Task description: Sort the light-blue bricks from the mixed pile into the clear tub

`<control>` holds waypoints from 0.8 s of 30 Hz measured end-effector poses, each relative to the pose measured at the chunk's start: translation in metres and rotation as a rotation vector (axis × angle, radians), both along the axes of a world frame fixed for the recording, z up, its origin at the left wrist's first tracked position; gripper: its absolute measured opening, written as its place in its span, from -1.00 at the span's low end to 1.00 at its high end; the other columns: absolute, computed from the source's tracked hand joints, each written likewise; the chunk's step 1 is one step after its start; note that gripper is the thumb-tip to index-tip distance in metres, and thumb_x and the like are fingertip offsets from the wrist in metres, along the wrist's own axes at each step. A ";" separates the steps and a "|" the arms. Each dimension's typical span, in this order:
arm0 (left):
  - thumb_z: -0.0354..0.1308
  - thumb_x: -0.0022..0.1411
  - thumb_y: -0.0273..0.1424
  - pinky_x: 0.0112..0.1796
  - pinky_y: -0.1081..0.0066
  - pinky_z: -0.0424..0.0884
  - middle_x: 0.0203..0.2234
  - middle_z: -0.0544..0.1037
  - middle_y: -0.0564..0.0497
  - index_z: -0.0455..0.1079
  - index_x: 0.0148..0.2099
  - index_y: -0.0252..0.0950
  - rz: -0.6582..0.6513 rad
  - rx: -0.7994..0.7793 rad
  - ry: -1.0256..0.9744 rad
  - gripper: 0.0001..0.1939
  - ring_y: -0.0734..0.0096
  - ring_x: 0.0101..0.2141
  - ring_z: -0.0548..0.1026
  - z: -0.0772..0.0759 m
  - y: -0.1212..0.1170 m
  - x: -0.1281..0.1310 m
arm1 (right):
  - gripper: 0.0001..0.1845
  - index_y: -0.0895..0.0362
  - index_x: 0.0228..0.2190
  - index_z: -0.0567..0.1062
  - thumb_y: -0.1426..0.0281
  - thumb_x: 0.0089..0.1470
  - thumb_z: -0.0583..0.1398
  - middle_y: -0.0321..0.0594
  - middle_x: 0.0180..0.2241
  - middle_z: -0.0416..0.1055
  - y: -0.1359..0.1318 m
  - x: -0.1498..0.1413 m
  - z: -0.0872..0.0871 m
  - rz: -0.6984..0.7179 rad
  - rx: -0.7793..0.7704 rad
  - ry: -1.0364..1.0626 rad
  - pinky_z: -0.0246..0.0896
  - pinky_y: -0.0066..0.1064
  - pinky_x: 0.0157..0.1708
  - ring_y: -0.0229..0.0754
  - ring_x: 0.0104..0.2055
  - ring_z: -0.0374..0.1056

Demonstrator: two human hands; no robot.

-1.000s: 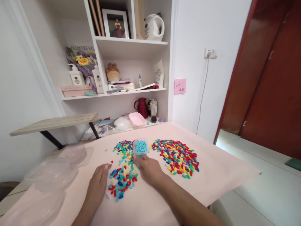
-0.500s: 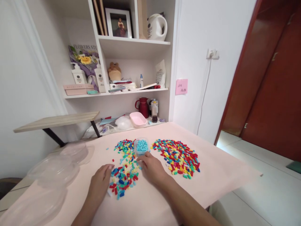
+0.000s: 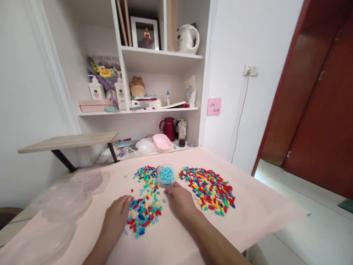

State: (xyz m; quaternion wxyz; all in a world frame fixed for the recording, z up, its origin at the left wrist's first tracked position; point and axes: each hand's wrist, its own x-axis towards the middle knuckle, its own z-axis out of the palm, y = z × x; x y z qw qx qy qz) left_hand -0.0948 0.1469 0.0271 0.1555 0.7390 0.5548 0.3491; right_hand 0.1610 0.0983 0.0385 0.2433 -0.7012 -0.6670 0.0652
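My left hand (image 3: 117, 212) rests at the left edge of a near pile of small coloured building bricks (image 3: 145, 212), its thumb and fingers drawn together. Whether anything sits between them is hidden. My right hand (image 3: 179, 198) is just in front of a clear plastic tub (image 3: 166, 184) that holds light blue bricks (image 3: 167, 173). The right fingers are bent and pinched together low over the table; what they hold, if anything, is too small to make out. Mixed bricks (image 3: 147, 172) also lie left of the tub and run down into the near pile.
A large pile of mixed bricks (image 3: 209, 186) spreads to the right of the tub. Clear plastic containers (image 3: 62, 200) stand at the left beside a wooden riser (image 3: 68, 141). At the back are a pink tray (image 3: 162, 142), a red jug (image 3: 168, 129) and shelves (image 3: 160, 55).
My right hand has shifted slightly right, away from the bricks in the middle, and stays in front of the tub. The left hand has barely moved. The camera view has tilted up slightly.
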 end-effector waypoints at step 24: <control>-0.11 0.19 -0.10 -0.12 0.34 0.44 -0.27 0.66 0.06 0.53 -0.29 -0.07 0.003 0.044 0.000 -0.61 0.26 -0.18 0.58 -0.002 0.002 -0.001 | -0.80 0.03 -0.29 0.63 0.34 0.13 0.18 -0.33 -0.57 0.46 0.031 0.011 0.022 -0.059 0.372 0.366 0.12 -0.46 -0.42 -0.20 -0.49 0.36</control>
